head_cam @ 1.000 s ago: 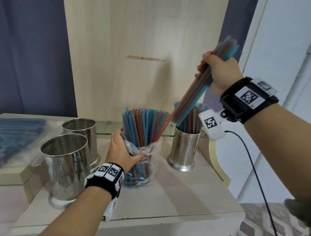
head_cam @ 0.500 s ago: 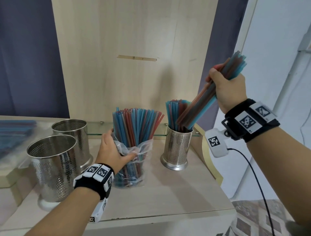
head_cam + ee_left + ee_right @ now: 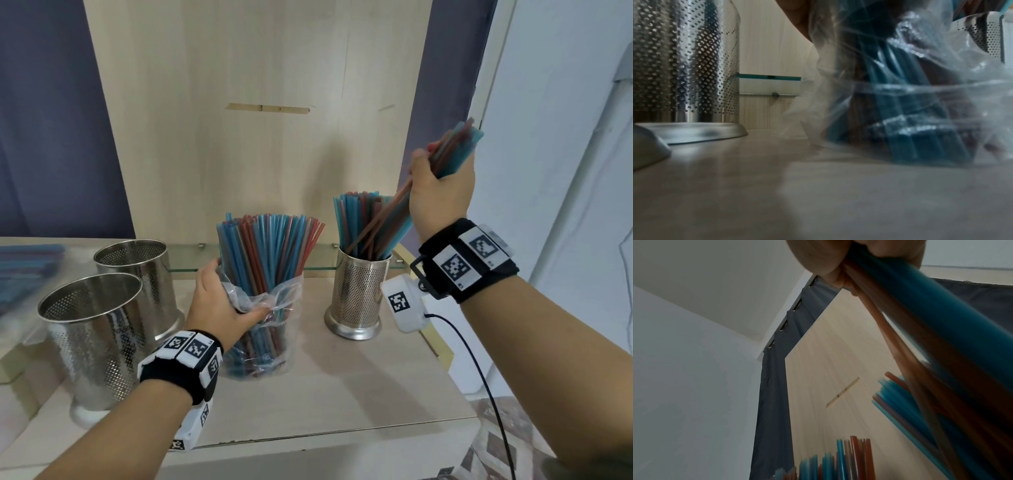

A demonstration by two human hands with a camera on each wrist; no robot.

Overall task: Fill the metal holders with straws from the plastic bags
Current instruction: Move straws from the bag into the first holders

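My right hand (image 3: 440,186) grips a bundle of blue and red straws (image 3: 394,219) (image 3: 937,340), tilted, its lower ends inside the right perforated metal holder (image 3: 356,294), which holds several upright straws too. My left hand (image 3: 222,305) grips the clear plastic bag (image 3: 263,329) (image 3: 910,97) standing upright on the wooden shelf, full of blue and red straws (image 3: 270,246). Two empty metal holders (image 3: 92,332) (image 3: 137,270) stand at the left; the nearer one's wall (image 3: 684,61) shows in the left wrist view.
A wooden back panel (image 3: 260,102) rises behind the shelf (image 3: 342,394), with a low glass strip (image 3: 318,263) along its foot. More bagged straws (image 3: 27,270) lie blurred at the far left. A dark curtain hangs behind; a white wall stands at the right.
My right hand has lowered with the bundle, so its lower ends went from above the rim down into the right holder. The left hand keeps its hold on the bag.
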